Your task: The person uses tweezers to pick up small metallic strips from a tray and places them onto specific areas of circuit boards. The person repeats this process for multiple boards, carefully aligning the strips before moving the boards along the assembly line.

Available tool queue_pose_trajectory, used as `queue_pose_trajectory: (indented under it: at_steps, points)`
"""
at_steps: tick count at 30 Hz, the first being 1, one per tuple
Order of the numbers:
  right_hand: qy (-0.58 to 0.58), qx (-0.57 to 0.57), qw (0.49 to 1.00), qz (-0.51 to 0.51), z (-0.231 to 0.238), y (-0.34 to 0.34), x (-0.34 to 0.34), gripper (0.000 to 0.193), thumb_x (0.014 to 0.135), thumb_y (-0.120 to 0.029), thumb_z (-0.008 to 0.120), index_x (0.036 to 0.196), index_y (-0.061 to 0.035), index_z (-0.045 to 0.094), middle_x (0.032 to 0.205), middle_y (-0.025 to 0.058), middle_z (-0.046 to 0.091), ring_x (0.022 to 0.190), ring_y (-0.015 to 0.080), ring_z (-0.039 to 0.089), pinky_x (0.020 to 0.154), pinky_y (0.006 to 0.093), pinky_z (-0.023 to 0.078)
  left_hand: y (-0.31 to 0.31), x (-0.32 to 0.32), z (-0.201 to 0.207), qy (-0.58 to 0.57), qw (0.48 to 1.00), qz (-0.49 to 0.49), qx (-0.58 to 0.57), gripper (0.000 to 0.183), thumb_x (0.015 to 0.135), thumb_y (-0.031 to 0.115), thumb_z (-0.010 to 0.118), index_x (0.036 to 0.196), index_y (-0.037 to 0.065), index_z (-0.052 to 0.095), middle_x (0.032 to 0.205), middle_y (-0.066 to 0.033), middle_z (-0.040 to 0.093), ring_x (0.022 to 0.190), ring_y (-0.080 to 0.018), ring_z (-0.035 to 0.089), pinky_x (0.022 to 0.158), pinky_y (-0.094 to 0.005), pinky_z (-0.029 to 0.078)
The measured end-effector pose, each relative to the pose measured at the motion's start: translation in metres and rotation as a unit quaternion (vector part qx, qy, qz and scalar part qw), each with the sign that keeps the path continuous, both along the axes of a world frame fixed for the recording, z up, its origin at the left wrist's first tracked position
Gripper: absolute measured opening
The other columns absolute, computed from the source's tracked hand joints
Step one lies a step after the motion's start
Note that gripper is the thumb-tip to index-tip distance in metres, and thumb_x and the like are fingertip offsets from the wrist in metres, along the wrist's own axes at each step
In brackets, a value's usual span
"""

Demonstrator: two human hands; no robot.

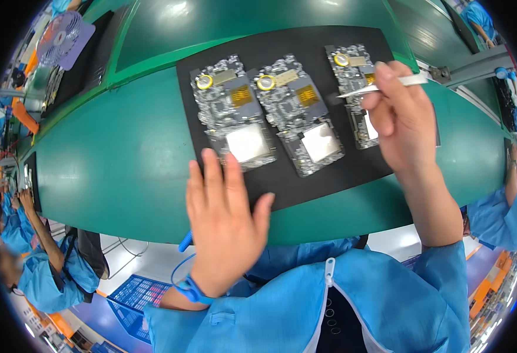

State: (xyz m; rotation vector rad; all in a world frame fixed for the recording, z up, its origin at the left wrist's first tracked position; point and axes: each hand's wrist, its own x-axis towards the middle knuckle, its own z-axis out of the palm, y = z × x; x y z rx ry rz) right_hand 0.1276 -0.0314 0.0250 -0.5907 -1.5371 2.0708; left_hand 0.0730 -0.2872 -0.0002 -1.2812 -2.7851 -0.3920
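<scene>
Three circuit boards lie on a black mat (pixel 305 42): a left board (pixel 218 107), a middle board (pixel 286 107) and a right board (pixel 350 75). Each carries a yellow-rimmed coin cell; bright metal plates show on all three. My left hand (pixel 226 220) is flat with its fingers stretched out, at the mat's near edge by the lower end of the left board. Pinched in my right hand (pixel 404 115) is a pair of pale pointed tweezers (pixel 413 80), tip toward the left over the right board. That hand hides part of this board.
The mat rests on a green table (pixel 105 159). A blue wrist strap (pixel 194 290) with a coiled cord circles my left wrist. A purple fan (pixel 61 40) stands far left, and a blue basket (pixel 132 300) sits below the table. People in blue work on both sides.
</scene>
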Motion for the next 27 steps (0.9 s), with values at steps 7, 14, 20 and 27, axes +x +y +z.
queue_pose_trajectory:
  at_steps: [7,14,20,27]
  points:
    - [-0.031,-0.003,0.998,0.06,-0.03,-0.057,-0.043,0.028,0.091,-0.02,0.065,0.095,-0.004,0.042,0.07,0.0128,0.065,0.042,0.0061,0.05,0.038,0.0169,0.038,0.008,0.0,0.008,-0.055,0.992,-0.067,0.096,0.054,0.077,0.021,0.072,0.122,-0.004,0.055,0.127,-0.0242,0.049,0.118,-0.0422,0.047,0.097,-0.049,0.039]
    - [-0.045,0.047,0.998,0.027,-0.033,-0.082,-0.042,0.024,0.09,-0.006,0.064,0.094,-0.0039,0.041,0.07,0.0075,0.061,0.056,0.0072,0.062,0.043,0.0172,0.046,0.012,-0.015,-0.03,0.044,0.984,-0.087,0.148,0.045,0.074,0.017,0.072,0.11,-0.007,0.062,0.112,-0.0222,0.058,0.104,-0.0382,0.056,0.085,-0.0447,0.049]
    - [-0.029,0.082,0.996,0.031,-0.043,-0.085,-0.039,0.022,0.09,-0.005,0.064,0.094,-0.0036,0.042,0.074,0.0056,0.059,0.064,0.0093,0.066,0.045,0.0174,0.049,0.014,-0.016,-0.036,0.066,0.982,-0.089,0.153,0.042,0.074,0.018,0.071,0.107,-0.007,0.065,0.108,-0.0214,0.06,0.101,-0.0372,0.058,0.083,-0.0424,0.051]
    - [-0.032,0.115,0.992,0.032,-0.045,-0.088,-0.04,0.022,0.089,-0.005,0.064,0.093,-0.0031,0.042,0.074,0.0057,0.059,0.065,0.0105,0.067,0.046,0.0169,0.05,0.013,-0.017,-0.038,0.063,0.982,-0.087,0.157,0.04,0.074,0.017,0.07,0.106,-0.007,0.066,0.108,-0.0214,0.061,0.101,-0.0366,0.058,0.082,-0.0404,0.051]
